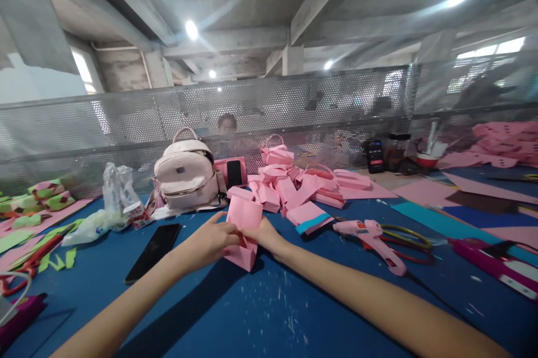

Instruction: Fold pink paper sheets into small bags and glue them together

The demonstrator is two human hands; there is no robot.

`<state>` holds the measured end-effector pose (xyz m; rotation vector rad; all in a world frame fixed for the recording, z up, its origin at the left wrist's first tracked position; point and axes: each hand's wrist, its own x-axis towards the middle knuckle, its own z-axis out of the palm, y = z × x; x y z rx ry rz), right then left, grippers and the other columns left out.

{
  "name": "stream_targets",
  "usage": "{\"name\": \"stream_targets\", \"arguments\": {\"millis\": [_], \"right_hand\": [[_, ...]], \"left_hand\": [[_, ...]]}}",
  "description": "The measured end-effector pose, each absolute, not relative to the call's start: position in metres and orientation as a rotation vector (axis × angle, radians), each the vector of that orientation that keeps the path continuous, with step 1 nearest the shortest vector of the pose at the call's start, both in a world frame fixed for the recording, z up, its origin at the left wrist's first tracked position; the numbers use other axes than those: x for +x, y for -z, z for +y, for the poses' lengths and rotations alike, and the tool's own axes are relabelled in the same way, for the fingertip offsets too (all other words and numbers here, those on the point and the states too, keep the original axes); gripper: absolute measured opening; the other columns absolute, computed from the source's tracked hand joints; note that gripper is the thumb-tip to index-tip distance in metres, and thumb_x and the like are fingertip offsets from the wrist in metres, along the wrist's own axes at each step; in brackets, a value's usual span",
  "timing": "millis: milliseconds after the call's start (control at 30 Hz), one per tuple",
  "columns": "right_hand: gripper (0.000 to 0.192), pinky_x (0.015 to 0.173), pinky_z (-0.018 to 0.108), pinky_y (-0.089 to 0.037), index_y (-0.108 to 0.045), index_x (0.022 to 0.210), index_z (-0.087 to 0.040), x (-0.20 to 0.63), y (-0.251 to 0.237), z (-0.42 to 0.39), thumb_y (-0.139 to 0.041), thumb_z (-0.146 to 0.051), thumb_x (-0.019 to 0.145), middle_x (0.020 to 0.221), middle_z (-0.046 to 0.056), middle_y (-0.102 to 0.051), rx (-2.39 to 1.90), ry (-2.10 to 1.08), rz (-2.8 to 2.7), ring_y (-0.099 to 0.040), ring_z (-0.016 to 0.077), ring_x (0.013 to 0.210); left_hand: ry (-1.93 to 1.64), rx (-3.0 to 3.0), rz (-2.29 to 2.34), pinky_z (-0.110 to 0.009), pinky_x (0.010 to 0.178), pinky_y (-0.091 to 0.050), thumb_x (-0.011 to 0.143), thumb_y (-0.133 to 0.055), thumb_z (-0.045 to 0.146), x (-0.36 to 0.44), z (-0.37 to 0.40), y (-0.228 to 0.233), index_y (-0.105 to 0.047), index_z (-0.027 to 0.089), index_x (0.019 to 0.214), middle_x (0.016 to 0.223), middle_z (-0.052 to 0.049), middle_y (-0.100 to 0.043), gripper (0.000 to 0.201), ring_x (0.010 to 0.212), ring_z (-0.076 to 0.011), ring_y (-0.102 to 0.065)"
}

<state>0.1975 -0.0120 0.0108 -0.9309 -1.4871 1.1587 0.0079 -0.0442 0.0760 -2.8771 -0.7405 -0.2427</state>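
A folded pink box of paper or thin foam (244,213) stands upright just above the blue table, between my hands. My left hand (212,241) grips its left side, fingers bent over the front. From the right, my right hand (268,236) closes on the same box, its thumb near the middle fold. Behind it lies a heap of pink folded pieces (286,187), some with curved handles. A pink piece with a blue strip (309,218) rests to the right of my right hand. Beyond that is a pink hot glue gun (370,239) on its side.
A black phone (153,252) lies left of my left hand. Behind stand a pale backpack (185,176) and a perforated metal screen (277,106). Plastic bags (115,195) and red scissors (37,260) are at left. A magenta power strip (496,265) sits at right.
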Motion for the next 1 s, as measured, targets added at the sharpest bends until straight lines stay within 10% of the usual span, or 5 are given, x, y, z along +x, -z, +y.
{"name": "stream_targets", "arguments": {"millis": [167,367,533,767,1000], "right_hand": [[0.029,0.075,0.039,-0.058,-0.063,0.111,-0.016,0.208,-0.017,-0.021,-0.068,-0.030,0.086,0.099,0.006,-0.070,-0.982,-1.196,-1.636,-0.069,0.0261,0.091],[0.065,0.104,0.048,-0.042,-0.039,0.139,-0.023,0.234,-0.046,-0.034,-0.066,-0.028,0.081,0.147,0.013,-0.044,-1.020,-0.821,-1.624,-0.047,0.0267,0.130],[0.028,0.109,0.040,-0.037,-0.066,0.114,-0.025,0.248,-0.071,-0.056,-0.062,-0.019,0.087,0.125,0.004,-0.065,-0.879,-0.606,-2.073,-0.056,0.0216,0.121],[0.024,0.093,0.033,-0.049,-0.071,0.111,-0.019,0.240,-0.048,-0.077,-0.055,-0.018,0.094,0.121,0.008,-0.068,-0.893,-0.323,-2.566,-0.064,0.0215,0.107],[0.028,0.095,0.036,-0.047,-0.064,0.122,-0.019,0.243,-0.031,-0.078,-0.048,-0.023,0.099,0.127,0.009,-0.065,-0.757,-0.164,-2.671,-0.061,0.0214,0.113]], "left_hand": [[0.186,-2.867,-0.608,-0.038,0.115,-0.026,0.084,-0.053,-0.003,-0.009,-0.045,-0.093,-0.069,0.028,0.095,0.102,0.004,-0.071,0.037,0.099,-0.0143,-0.066],[0.156,-2.779,-0.480,-0.046,0.115,-0.028,0.077,-0.060,-0.001,-0.022,-0.042,-0.090,-0.065,0.021,0.068,0.096,-0.002,-0.070,0.024,0.094,-0.0197,-0.064],[0.241,-2.558,-0.242,-0.045,0.112,-0.036,0.079,-0.073,0.014,-0.012,-0.038,-0.068,-0.065,0.019,0.059,0.101,-0.006,-0.071,0.023,0.101,-0.0231,-0.062],[0.380,-2.408,-0.227,-0.042,0.107,-0.044,0.095,-0.054,0.014,-0.012,-0.038,-0.060,-0.069,0.019,0.102,0.128,-0.007,-0.065,0.017,0.112,-0.0216,-0.061],[0.689,-2.754,-0.821,-0.042,0.104,-0.049,0.097,-0.042,0.015,-0.041,-0.089,-0.057,-0.035,0.019,0.148,0.137,-0.013,-0.060,0.052,0.123,-0.0253,-0.059]]}}
